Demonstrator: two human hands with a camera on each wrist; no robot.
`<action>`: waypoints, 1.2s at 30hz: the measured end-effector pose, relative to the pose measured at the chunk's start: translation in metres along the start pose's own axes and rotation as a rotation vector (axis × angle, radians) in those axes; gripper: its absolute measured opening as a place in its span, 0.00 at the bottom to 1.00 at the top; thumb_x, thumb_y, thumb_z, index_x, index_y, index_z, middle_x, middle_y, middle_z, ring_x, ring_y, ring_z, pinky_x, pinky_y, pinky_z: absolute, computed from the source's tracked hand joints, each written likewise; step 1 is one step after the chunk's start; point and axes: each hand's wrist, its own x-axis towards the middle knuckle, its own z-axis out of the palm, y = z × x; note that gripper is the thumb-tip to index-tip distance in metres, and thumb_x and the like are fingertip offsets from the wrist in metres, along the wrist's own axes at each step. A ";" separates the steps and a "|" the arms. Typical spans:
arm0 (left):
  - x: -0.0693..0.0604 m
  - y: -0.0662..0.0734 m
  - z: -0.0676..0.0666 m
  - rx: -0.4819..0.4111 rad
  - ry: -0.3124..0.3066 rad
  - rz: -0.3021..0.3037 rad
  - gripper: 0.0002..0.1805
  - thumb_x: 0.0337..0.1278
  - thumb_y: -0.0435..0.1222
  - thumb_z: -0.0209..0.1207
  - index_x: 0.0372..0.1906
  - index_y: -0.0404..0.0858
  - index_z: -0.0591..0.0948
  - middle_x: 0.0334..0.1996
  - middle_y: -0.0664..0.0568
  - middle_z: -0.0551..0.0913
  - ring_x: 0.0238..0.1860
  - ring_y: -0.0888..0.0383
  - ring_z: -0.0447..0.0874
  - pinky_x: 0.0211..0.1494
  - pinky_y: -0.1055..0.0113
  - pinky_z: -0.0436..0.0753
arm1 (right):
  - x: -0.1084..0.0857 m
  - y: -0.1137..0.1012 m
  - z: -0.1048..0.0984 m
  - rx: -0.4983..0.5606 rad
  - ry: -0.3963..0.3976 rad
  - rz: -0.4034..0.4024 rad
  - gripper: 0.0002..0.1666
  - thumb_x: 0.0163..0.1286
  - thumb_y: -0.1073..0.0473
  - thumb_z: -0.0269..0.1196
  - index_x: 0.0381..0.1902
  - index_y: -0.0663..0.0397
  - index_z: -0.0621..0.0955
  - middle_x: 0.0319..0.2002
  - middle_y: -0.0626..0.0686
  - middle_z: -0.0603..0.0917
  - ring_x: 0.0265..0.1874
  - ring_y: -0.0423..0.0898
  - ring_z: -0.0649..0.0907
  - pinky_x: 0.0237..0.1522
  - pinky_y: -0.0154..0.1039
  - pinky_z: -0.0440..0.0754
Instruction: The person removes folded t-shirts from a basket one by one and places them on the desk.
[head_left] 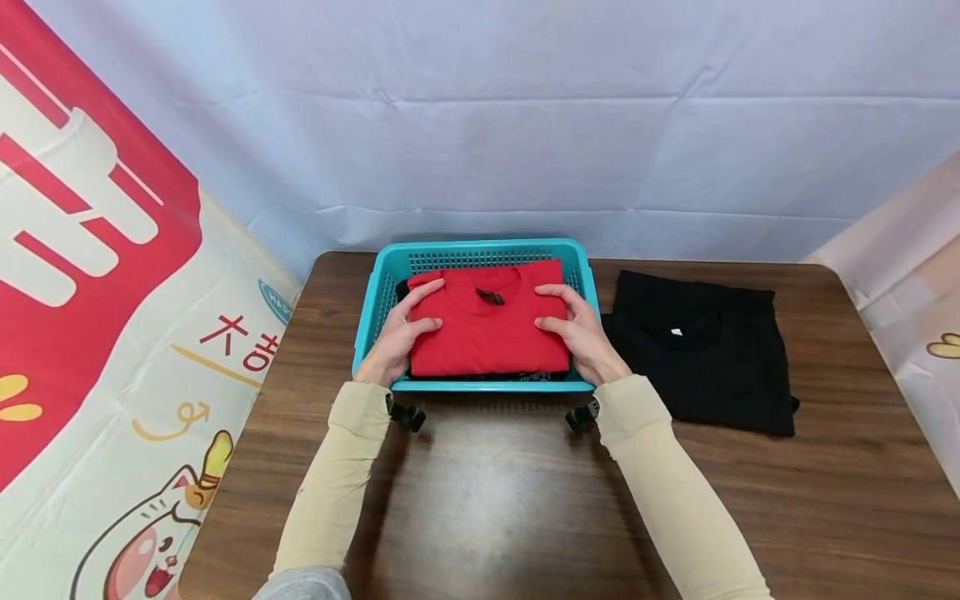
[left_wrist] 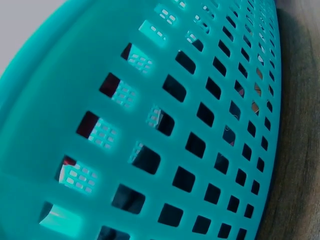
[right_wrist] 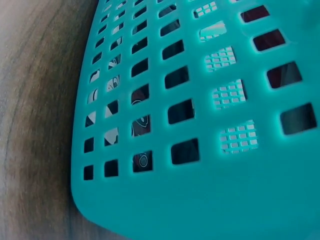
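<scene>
A folded red shirt [head_left: 491, 337] with a dark neck label lies at the top of a turquoise basket [head_left: 487, 386], over dark cloth that shows at its edges. My left hand [head_left: 397, 337] grips the shirt's left side and my right hand [head_left: 585, 335] its right side, each with thumb and index finger on top; the other fingers are mostly hidden. Both wrist views are filled by the perforated basket wall [left_wrist: 120, 165] [right_wrist: 210, 185], with dark and printed cloth behind the holes and neither hand in sight.
To the right of the basket, a folded black shirt [head_left: 720, 375] with a white neck label lies on the brown wooden table [head_left: 480, 492]. A pale curtain [head_left: 525, 150] hangs behind the table, and a printed red and white cloth [head_left: 150, 333] hangs on the left.
</scene>
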 end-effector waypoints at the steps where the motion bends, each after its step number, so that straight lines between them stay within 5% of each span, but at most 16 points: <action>1: 0.000 0.000 0.000 -0.009 -0.005 0.009 0.33 0.60 0.29 0.57 0.69 0.56 0.68 0.64 0.51 0.66 0.62 0.53 0.67 0.49 0.66 0.83 | 0.000 0.000 0.000 0.011 -0.002 -0.003 0.28 0.68 0.66 0.59 0.64 0.47 0.68 0.60 0.51 0.69 0.54 0.48 0.75 0.43 0.38 0.84; 8: -0.002 0.002 0.001 -0.086 -0.040 0.070 0.34 0.61 0.30 0.56 0.71 0.54 0.65 0.65 0.51 0.64 0.63 0.53 0.66 0.50 0.65 0.83 | -0.002 -0.001 -0.002 0.090 -0.048 0.002 0.32 0.68 0.66 0.59 0.68 0.45 0.66 0.63 0.51 0.67 0.57 0.49 0.73 0.44 0.39 0.85; 21: -0.004 0.003 0.000 -0.086 -0.036 0.083 0.31 0.63 0.33 0.55 0.70 0.52 0.66 0.65 0.51 0.67 0.60 0.54 0.69 0.49 0.66 0.82 | -0.004 -0.002 -0.003 0.178 -0.098 0.010 0.41 0.67 0.70 0.58 0.73 0.40 0.59 0.67 0.51 0.63 0.62 0.49 0.70 0.47 0.38 0.85; 30: -0.012 0.005 0.000 -0.245 -0.148 0.148 0.31 0.65 0.29 0.47 0.72 0.49 0.62 0.67 0.51 0.64 0.63 0.54 0.67 0.52 0.64 0.83 | -0.011 -0.003 -0.003 0.211 -0.091 -0.022 0.37 0.69 0.65 0.59 0.72 0.40 0.62 0.63 0.50 0.69 0.59 0.47 0.74 0.49 0.38 0.84; 36: -0.020 0.011 0.001 -0.276 -0.194 0.161 0.32 0.67 0.29 0.47 0.74 0.50 0.59 0.68 0.51 0.62 0.64 0.54 0.65 0.53 0.63 0.83 | -0.019 -0.008 -0.002 0.221 -0.097 -0.051 0.35 0.69 0.63 0.59 0.71 0.42 0.63 0.61 0.48 0.71 0.55 0.45 0.77 0.47 0.38 0.84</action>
